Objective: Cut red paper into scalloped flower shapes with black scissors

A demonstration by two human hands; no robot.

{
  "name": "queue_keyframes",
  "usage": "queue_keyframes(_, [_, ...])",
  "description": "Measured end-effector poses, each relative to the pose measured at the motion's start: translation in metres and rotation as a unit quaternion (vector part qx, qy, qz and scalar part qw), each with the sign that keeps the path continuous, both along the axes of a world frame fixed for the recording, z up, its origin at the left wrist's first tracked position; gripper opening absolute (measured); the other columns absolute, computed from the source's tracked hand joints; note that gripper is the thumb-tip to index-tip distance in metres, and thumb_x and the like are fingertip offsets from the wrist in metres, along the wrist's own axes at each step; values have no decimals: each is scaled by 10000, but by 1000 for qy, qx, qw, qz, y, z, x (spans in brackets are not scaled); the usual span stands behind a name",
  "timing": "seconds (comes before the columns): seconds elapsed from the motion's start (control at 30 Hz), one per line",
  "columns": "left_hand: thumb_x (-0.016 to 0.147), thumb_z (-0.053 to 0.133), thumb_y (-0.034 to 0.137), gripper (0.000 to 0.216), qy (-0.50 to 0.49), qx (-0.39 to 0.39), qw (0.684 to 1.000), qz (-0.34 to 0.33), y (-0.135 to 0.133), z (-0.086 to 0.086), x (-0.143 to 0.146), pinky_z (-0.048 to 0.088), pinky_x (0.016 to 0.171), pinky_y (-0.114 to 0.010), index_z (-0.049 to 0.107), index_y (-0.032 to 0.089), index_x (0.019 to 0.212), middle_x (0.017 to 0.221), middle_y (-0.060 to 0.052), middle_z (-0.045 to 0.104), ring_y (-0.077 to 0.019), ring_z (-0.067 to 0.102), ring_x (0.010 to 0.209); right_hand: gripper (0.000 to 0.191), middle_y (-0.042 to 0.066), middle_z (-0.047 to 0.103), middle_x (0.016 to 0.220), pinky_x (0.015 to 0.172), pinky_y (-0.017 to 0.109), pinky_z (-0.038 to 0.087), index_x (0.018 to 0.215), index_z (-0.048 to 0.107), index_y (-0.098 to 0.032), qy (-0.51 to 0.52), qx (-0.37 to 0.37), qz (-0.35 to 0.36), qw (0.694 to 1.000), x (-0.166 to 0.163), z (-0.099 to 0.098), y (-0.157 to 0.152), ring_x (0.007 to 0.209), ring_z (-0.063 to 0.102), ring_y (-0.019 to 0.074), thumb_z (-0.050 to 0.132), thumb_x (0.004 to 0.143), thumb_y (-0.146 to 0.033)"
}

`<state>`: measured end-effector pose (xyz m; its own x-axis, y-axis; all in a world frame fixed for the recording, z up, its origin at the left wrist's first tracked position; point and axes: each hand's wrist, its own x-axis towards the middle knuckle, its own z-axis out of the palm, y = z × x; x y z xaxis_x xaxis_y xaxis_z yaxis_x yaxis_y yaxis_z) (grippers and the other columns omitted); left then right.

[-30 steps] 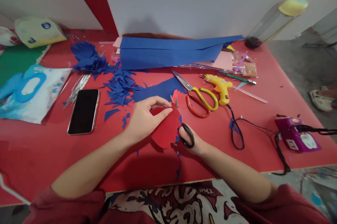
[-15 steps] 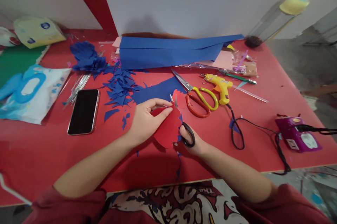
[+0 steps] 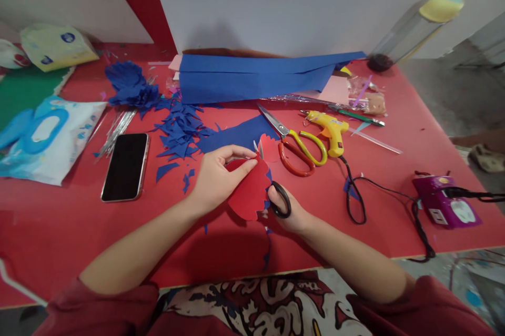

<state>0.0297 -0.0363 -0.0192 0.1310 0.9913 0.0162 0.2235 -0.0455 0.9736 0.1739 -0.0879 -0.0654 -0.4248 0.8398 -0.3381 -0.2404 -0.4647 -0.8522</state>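
My left hand (image 3: 219,175) pinches a folded red paper piece (image 3: 248,191) over the red table (image 3: 59,225), fingers closed on its upper edge. My right hand (image 3: 290,212) grips small black-handled scissors (image 3: 279,199), whose blades point up along the paper's right edge, tips showing near the top. A small cut red scrap (image 3: 269,148) lies just beyond the paper.
Yellow-and-red scissors (image 3: 298,149), a yellow glue gun (image 3: 330,130) with black cord, and a purple power strip (image 3: 447,207) lie to the right. Blue paper sheets (image 3: 252,78), blue scraps (image 3: 179,128), a black phone (image 3: 126,166), a wipes pack (image 3: 43,136) sit left and behind.
The red paper has turned slightly in my left hand, and the scissors have shifted a little up along its edge. Everything else on the table stays put.
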Motion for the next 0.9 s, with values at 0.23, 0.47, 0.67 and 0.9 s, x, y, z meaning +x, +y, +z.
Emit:
queue_keyframes(0.23, [705, 667, 244, 114, -20, -26, 999, -3, 1, -3, -1, 549, 772, -287, 665, 161, 783, 867, -47, 737, -164, 680, 805, 578, -42, 412, 487, 441, 247, 259, 603, 443, -194, 3, -15, -6, 1000, 0, -3, -4, 426, 323, 86, 531, 647, -763])
queue_keyframes(0.47, [705, 666, 236, 108, -26, -18, 999, -1, 0, -3, 0, 554, 766, -280, 662, 159, 780, 857, -48, 738, -160, 682, 798, 578, -40, 414, 497, 450, 245, 256, 603, 438, -188, 0, 0, -1, 1000, 1, -3, -2, 435, 334, 84, 529, 657, -756])
queue_keyframes(0.67, [710, 665, 246, 102, -4, -8, 1000, 5, 0, 1, 0, 553, 764, -279, 661, 161, 766, 842, -45, 737, -161, 681, 786, 585, -64, 357, 461, 443, 240, 226, 573, 411, -193, 0, 13, 0, 1000, -1, 6, 2, 422, 286, 73, 556, 630, -757])
queue_keyframes(0.9, [713, 654, 236, 78, 20, 9, 1000, 1, 1, -1, -2, 553, 771, -289, 663, 169, 752, 823, -37, 738, -165, 682, 774, 592, -44, 414, 444, 432, 242, 272, 554, 456, -185, -21, 31, -27, 999, -2, 4, 3, 407, 351, 87, 552, 620, -766])
